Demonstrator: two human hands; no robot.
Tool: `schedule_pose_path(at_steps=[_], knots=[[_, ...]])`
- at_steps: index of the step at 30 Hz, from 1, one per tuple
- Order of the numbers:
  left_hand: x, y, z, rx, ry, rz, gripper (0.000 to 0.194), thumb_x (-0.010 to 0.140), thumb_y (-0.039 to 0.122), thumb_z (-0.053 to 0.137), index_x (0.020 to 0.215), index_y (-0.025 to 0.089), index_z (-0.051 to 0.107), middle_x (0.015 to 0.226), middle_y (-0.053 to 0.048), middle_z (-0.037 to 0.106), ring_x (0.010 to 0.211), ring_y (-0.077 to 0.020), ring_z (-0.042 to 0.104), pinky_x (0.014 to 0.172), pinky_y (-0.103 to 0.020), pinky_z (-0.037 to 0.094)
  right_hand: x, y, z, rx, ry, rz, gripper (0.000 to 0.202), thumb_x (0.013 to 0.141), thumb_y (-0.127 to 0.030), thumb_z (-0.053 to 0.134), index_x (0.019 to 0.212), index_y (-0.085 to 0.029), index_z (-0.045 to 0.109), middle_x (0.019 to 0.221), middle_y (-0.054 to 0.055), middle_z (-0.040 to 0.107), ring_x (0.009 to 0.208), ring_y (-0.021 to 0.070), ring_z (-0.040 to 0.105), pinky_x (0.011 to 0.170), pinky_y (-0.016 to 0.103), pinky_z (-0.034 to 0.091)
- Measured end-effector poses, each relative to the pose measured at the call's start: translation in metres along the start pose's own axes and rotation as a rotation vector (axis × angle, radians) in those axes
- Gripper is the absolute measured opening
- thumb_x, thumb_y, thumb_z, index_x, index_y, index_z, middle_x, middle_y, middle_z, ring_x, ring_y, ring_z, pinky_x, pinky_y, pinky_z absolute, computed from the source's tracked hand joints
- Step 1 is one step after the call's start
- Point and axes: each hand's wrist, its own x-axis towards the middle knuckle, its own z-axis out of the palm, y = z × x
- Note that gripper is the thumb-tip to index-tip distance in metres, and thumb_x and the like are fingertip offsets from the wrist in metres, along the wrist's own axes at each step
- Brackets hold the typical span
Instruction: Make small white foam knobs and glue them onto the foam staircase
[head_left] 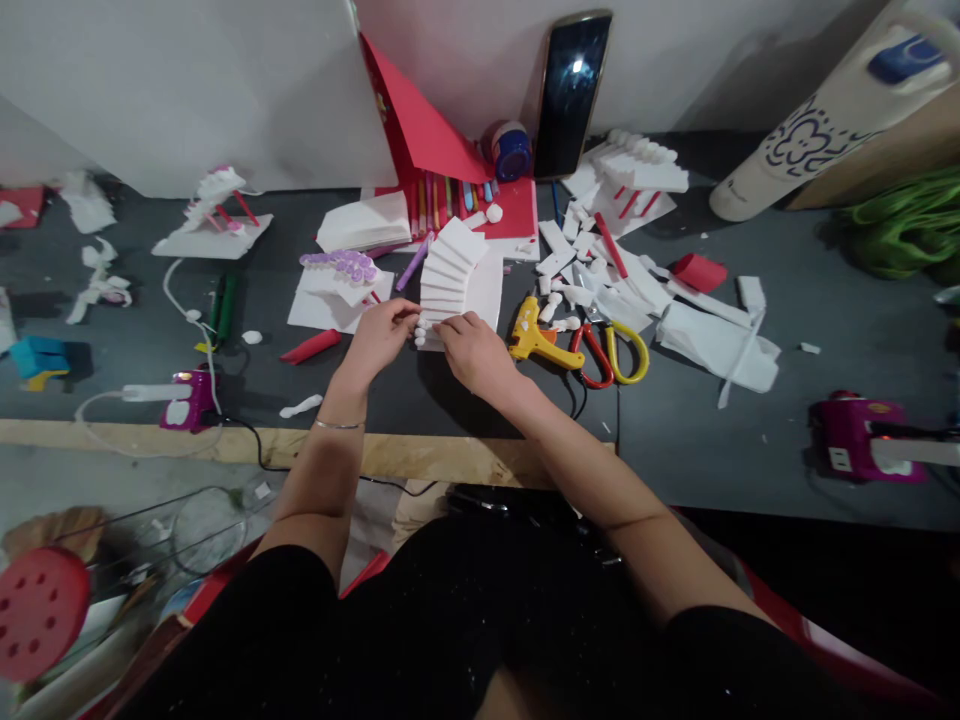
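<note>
A white stepped piece (pixel 448 272), fanned like a curved stair, stands on a white board (pixel 486 290) at the middle of the dark table. Small white balls (pixel 421 333) sit in a short row at its near end. My left hand (pixel 382 338) is at the left of these balls, its fingertips pinched together; anything between them is too small to name. From the right, my right hand (pixel 474 350) rests over the near end of the piece with its fingers curled, and what they touch is partly hidden.
A yellow glue gun (pixel 536 335) and red-and-yellow-handled scissors (pixel 611 352) lie right of my hands, near white scraps (pixel 574 240). A phone (pixel 574 95) leans at the back. Left are a purple-topped model (pixel 341 280) and a red piece (pixel 311 346). A white bottle (pixel 806 140) stands back right.
</note>
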Motion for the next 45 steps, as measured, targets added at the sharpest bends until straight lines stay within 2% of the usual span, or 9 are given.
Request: schedule_pose_path(at_steps=[4,9,16,23,34,40,45], knots=[[-0.003,-0.002,-0.001,0.012,-0.001,0.032,0.022,0.088,0.020,0.064,0.104,0.018,0.079,0.108,-0.008,0.080,0.094,-0.0202,0.073,0.090,-0.032,0.058,0.007,0.002,0.003,0.020,0.008,-0.010,0.046,0.103,-0.007,0.036,0.137,-0.006,0.067,0.131,0.019,0.070,0.117,0.0304,0.053,0.105,0.042,0.045],[0.000,0.000,0.003,-0.041,0.020,-0.043,0.019,0.088,0.020,0.065,0.100,0.019,0.079,0.098,-0.005,0.081,0.077,-0.0166,0.072,0.081,-0.030,0.059,0.008,0.002,0.003,0.008,-0.005,-0.002,0.047,0.102,-0.006,0.037,0.135,-0.012,0.070,0.131,0.017,0.069,0.117,0.0302,0.053,0.101,0.041,0.046],[-0.001,-0.004,0.005,-0.052,0.035,-0.034,0.019,0.090,0.024,0.065,0.102,0.019,0.079,0.095,-0.005,0.080,0.074,-0.0158,0.070,0.079,-0.029,0.057,0.009,0.001,0.005,0.001,-0.006,0.026,0.049,0.103,-0.009,0.036,0.141,-0.015,0.068,0.133,0.017,0.068,0.117,0.0309,0.052,0.098,0.042,0.046],[-0.004,-0.005,0.006,0.071,0.068,0.045,0.021,0.090,0.029,0.069,0.106,0.019,0.079,0.104,-0.009,0.079,0.094,-0.0221,0.071,0.091,-0.035,0.056,0.006,0.002,0.008,0.014,0.024,0.021,0.050,0.104,-0.011,0.035,0.141,-0.018,0.068,0.134,0.016,0.067,0.116,0.0302,0.051,0.098,0.042,0.046],[0.004,-0.004,-0.002,0.279,-0.026,0.183,0.019,0.094,0.022,0.056,0.101,0.021,0.073,0.108,-0.010,0.078,0.105,-0.0267,0.069,0.099,-0.040,0.052,0.010,0.005,0.004,0.009,0.008,0.019,0.047,0.105,-0.013,0.037,0.139,-0.018,0.069,0.133,0.017,0.068,0.116,0.0308,0.053,0.096,0.044,0.047],[0.009,-0.010,-0.005,0.277,-0.057,0.224,0.020,0.093,0.021,0.055,0.100,0.021,0.073,0.110,-0.009,0.078,0.109,-0.0268,0.069,0.101,-0.040,0.051,0.010,0.002,0.005,-0.021,0.003,0.023,0.049,0.105,-0.014,0.038,0.143,-0.023,0.067,0.133,0.015,0.066,0.117,0.0304,0.051,0.096,0.043,0.045],[0.009,-0.012,-0.005,0.265,-0.064,0.238,0.022,0.092,0.019,0.053,0.100,0.020,0.073,0.111,-0.010,0.078,0.110,-0.0264,0.069,0.102,-0.040,0.051,0.010,0.002,0.006,-0.019,0.008,0.021,0.050,0.105,-0.013,0.037,0.143,-0.023,0.068,0.132,0.015,0.066,0.117,0.0305,0.051,0.096,0.042,0.046]])
